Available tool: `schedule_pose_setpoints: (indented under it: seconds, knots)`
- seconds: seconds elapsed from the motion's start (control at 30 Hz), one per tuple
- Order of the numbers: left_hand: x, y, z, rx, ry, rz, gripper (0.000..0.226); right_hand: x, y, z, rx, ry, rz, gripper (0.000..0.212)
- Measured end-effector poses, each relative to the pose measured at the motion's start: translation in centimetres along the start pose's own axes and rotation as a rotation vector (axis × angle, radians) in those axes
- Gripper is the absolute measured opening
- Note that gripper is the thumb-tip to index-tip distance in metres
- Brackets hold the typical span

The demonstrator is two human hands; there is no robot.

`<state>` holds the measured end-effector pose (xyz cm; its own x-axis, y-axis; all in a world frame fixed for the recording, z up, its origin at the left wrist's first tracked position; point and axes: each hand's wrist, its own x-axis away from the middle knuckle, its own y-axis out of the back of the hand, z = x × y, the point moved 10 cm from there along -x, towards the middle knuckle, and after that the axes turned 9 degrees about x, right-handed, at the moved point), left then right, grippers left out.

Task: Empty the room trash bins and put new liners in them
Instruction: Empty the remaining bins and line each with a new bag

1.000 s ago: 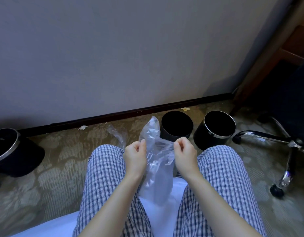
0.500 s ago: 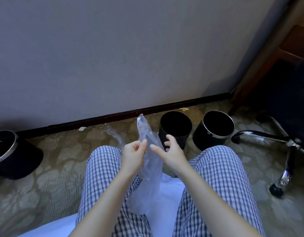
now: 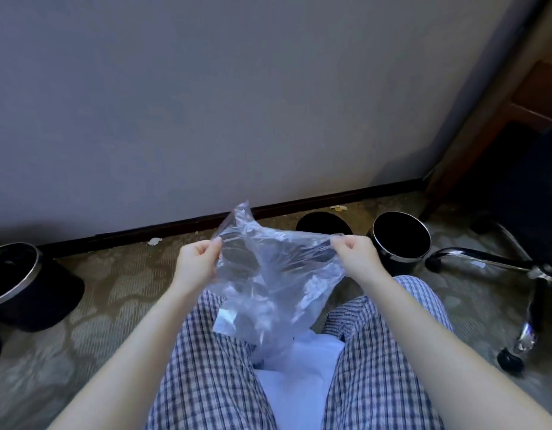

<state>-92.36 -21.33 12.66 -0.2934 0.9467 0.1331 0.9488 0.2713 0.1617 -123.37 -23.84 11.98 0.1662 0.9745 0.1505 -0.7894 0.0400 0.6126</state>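
A clear plastic liner (image 3: 274,274) is stretched wide between my hands above my knees. My left hand (image 3: 196,264) pinches its left edge and my right hand (image 3: 355,259) pinches its right edge. The liner hangs down between my checked trouser legs. Beyond it on the carpet stand two black round bins: one (image 3: 323,221) partly hidden behind the liner, the other (image 3: 400,240) with a silver rim to its right. A third black bin (image 3: 26,287) with a silver rim lies tilted at the far left.
A grey wall with a dark baseboard (image 3: 175,226) runs behind the bins. An office chair's chrome base and casters (image 3: 516,274) stand at the right. Small scraps (image 3: 154,241) lie on the carpet by the baseboard. A white sheet (image 3: 293,373) lies between my legs.
My hands have moved apart, pulling the bunched liner out wide. My right hand, which was open and reaching half a second ago, now pinches the liner's right edge.
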Motion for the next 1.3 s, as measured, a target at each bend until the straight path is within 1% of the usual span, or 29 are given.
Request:
schedule_pose_setpoints:
  seconds: [0.1, 0.2, 0.3, 0.43, 0.53, 0.6, 0.67, 0.73, 0.77, 0.83, 0.87, 0.97, 1.03, 1.07, 1.1, 1.13, 1.2, 1.23, 1.3]
  knots:
    - [-1.2, 1.0, -1.0, -0.093, -0.012, -0.024, 0.044, -1.1, 2.8, -0.6, 0.082, -0.010, -0.044, 0.051]
    - [-2.2, 1.8, -1.7, -0.156, -0.021, -0.049, 0.043, -1.8, 5.0, -1.2, 0.156, -0.028, -0.078, 0.051]
    - [-3.0, 2.7, -1.8, -0.197, -0.022, -0.089, 0.041, -2.3, 7.0, -2.6, 0.248, -0.101, -0.109, 0.051]
    - [-3.3, 2.8, -2.1, -0.250, -0.026, -0.101, 0.042, -2.4, 8.9, -4.2, 0.336, -0.163, -0.151, 0.045]
    - [-3.1, 2.7, -3.3, -0.346, -0.080, -0.151, 0.045, -2.1, 10.3, -4.5, 0.402, -0.181, -0.242, 0.043]
    - [-3.1, 2.7, -4.0, -0.384, -0.112, -0.197, 0.046, -1.6, 11.2, -4.3, 0.451, -0.187, -0.304, 0.038]
    - [-3.2, 2.2, -4.1, -0.359, -0.112, -0.199, 0.045, -1.5, 11.3, -3.9, 0.507, -0.159, -0.312, 0.029]
    - [-3.3, 0.7, -4.4, -0.284, -0.131, -0.132, 0.044, -1.7, 10.1, -2.9, 0.536, -0.092, -0.230, 0.007]
    - [-3.2, -0.4, -4.8, -0.260, -0.151, -0.079, 0.044, -1.9, 9.2, -2.3, 0.553, -0.041, -0.168, 0.016]
    - [-2.8, -2.5, -5.9, -0.237, -0.204, 0.021, 0.044, -2.2, 6.9, -0.5, 0.630, 0.053, -0.043, 0.047]
    - [-2.7, -3.4, -6.3, -0.230, -0.224, 0.066, 0.045, -2.2, 5.9, 0.9, 0.662, 0.111, -0.017, 0.056]
    - [-2.3, -5.4, -7.2, -0.205, -0.240, 0.166, 0.047, -1.5, 2.0, 6.2, 0.643, 0.324, 0.086, 0.071]
    - [-2.0, -6.2, -7.7, -0.212, -0.238, 0.213, 0.042, -1.0, -0.7, 9.1, 0.585, 0.422, 0.169, 0.076]
    - [-1.9, -6.5, -8.0, -0.219, -0.244, 0.235, 0.039, -0.9, -2.0, 10.2, 0.547, 0.454, 0.201, 0.075]
    - [-1.8, -6.6, -8.2, -0.224, -0.249, 0.260, 0.036, -0.8, -3.0, 11.0, 0.515, 0.471, 0.225, 0.069]
    - [-1.8, -6.6, -8.4, -0.234, -0.256, 0.282, 0.034, -0.8, -3.9, 11.7, 0.485, 0.487, 0.239, 0.056]
    - [-2.0, -6.2, -8.5, -0.283, -0.265, 0.314, 0.030, -0.8, -4.7, 12.6, 0.414, 0.495, 0.245, 0.019]
    - [-2.3, -5.6, -8.4, -0.317, -0.261, 0.316, 0.029, -0.8, -5.0, 12.7, 0.384, 0.490, 0.254, 0.014]
    - [-2.6, -4.8, -8.6, -0.391, -0.276, 0.309, 0.031, -1.0, -5.2, 12.3, 0.359, 0.462, 0.284, 0.015]
